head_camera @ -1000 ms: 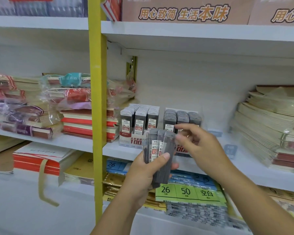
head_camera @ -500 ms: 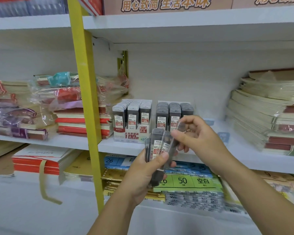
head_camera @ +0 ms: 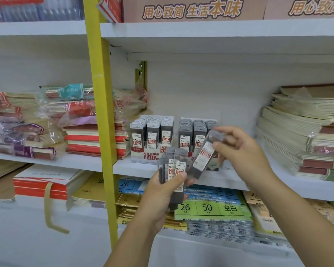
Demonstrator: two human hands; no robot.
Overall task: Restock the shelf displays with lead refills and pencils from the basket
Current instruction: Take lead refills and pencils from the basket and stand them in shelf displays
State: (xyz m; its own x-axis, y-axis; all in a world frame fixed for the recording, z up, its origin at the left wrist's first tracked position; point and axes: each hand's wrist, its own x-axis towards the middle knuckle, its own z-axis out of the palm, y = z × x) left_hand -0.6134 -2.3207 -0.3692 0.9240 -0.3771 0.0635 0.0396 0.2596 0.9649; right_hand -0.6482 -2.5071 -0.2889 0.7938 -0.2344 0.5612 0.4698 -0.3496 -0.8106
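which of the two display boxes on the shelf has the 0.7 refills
The right display box, just behind the right hand: its cases read 0.7, while the left display box shows 0.5.

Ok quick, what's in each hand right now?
Left hand: closed round a bunch of 0.7 lead refill cases.
Right hand: pinching a single lead refill case, tilted.

Dark lead refill cases [head_camera: 175, 170] fanned upright, single refill case [head_camera: 202, 157] tilted beside them, display boxes [head_camera: 151, 156] behind
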